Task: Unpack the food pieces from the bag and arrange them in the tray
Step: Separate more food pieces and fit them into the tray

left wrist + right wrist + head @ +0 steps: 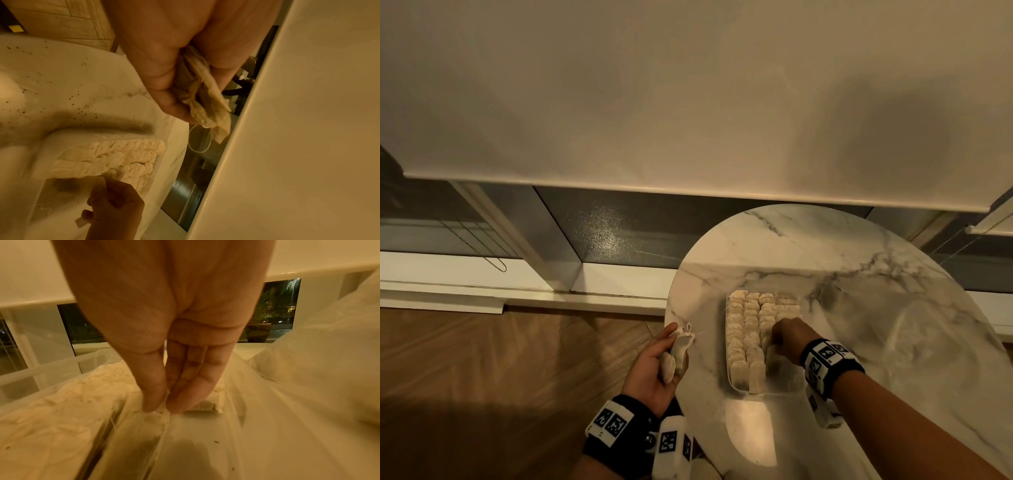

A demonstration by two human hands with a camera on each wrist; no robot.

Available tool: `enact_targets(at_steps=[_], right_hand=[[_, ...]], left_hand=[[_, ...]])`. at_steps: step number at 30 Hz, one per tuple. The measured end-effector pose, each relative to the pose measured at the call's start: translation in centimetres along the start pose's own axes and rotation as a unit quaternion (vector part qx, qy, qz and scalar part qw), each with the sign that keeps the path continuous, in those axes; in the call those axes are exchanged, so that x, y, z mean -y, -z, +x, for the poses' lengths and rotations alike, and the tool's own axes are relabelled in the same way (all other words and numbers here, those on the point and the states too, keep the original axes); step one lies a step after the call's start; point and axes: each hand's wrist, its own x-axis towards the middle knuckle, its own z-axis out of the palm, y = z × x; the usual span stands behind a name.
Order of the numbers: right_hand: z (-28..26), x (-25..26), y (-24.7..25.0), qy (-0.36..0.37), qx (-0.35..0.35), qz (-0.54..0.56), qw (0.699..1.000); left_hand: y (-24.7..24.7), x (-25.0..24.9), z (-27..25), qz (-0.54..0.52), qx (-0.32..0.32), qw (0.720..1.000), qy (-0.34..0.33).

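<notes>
A clear plastic tray (738,389) sits on the marble table, packed with rows of small pale pouches (750,322) that look like tea bags. My right hand (779,339) reaches into the tray's near right part and pinches one pouch (158,423) between thumb and fingers, just above the bare tray floor. My left hand (666,354) hovers palm-up at the table's left edge, gripping a bunch of pouches (681,346) with a string loop hanging from them (197,146). A crumpled clear plastic bag (928,339) lies right of the tray.
The round marble table (859,246) has dark crumbs (78,104) scattered near the tray. Wooden floor (500,359) lies to the left. A lowered white blind (688,102) and a window sill stand behind the table.
</notes>
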Motion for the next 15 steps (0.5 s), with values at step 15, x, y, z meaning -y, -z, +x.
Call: enact_targets(at_steps=[15], right_hand=[[0.0, -0.3, -0.3, 0.003, -0.038, 0.078, 0.996]], left_hand=[[-1.0, 0.1, -0.2, 0.009, -0.014, 1.000, 0.004]])
